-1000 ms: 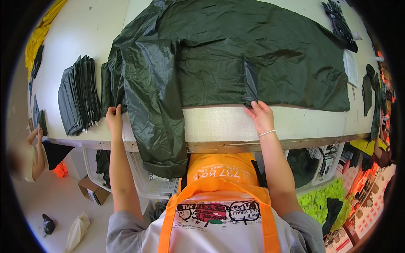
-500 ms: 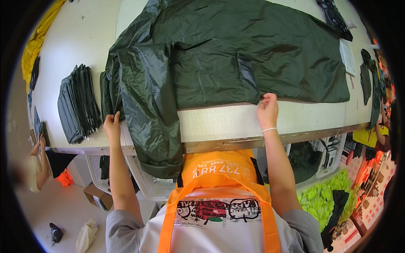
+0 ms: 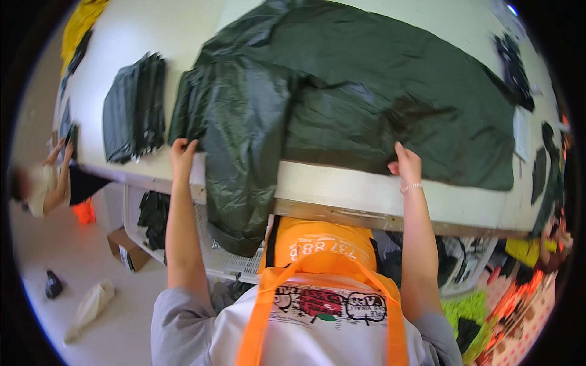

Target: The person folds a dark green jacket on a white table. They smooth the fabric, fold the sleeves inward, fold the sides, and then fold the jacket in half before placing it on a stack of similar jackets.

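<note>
A large dark green jacket-like garment of thin, shiny fabric (image 3: 342,125) lies spread over the table, one sleeve (image 3: 244,165) hanging past the front edge. My left hand (image 3: 183,157) is at the lower edge of a dark green folded bundle (image 3: 188,107), partly under the garment. Its thumb and fingers pinch the fabric there. My right hand (image 3: 408,165) rests at the garment's near edge, index finger stretched onto the cloth and thumb apart. Just beyond that fingertip, the cloth shows a dark crumpled patch (image 3: 403,116).
A row of folded dark green pieces (image 3: 134,107) stands to the left on the pale table (image 3: 342,183). Plastic crates (image 3: 229,259) sit below the front edge. Another person's hands (image 3: 61,149) work at far left. Black items (image 3: 514,70) lie at back right.
The view has shifted, so the table appears tilted. My right hand's pinch at the garment edge has loosened, and the grey opening near it no longer shows. My left hand stays at the bundle.
</note>
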Motion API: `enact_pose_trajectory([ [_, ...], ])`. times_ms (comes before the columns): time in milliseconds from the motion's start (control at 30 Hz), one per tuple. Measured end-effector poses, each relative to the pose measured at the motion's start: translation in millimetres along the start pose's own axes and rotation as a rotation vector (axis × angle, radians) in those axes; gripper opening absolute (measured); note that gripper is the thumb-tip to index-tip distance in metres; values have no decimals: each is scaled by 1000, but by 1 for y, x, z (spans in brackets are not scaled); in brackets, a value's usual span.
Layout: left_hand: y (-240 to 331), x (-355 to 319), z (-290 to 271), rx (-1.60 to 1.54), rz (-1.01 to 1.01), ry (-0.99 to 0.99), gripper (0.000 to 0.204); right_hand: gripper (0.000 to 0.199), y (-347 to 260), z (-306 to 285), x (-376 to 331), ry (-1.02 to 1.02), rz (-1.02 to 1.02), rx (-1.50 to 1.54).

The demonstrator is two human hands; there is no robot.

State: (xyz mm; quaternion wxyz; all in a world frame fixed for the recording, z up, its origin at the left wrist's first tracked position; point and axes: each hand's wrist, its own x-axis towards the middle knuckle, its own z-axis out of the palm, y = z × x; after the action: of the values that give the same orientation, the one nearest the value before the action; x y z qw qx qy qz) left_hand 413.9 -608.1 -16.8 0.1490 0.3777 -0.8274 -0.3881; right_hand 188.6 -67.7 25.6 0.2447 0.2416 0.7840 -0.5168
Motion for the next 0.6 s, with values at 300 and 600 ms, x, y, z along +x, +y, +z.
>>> enact_pose_trajectory([
  [300, -9, 5, -6, 67, 88, 1, 23, 25, 53, -40, 25, 273, -188, -322],
  [600, -8, -1, 28, 434, 163, 127, 28, 45, 65, -153, 76, 640, -244, -716],
])
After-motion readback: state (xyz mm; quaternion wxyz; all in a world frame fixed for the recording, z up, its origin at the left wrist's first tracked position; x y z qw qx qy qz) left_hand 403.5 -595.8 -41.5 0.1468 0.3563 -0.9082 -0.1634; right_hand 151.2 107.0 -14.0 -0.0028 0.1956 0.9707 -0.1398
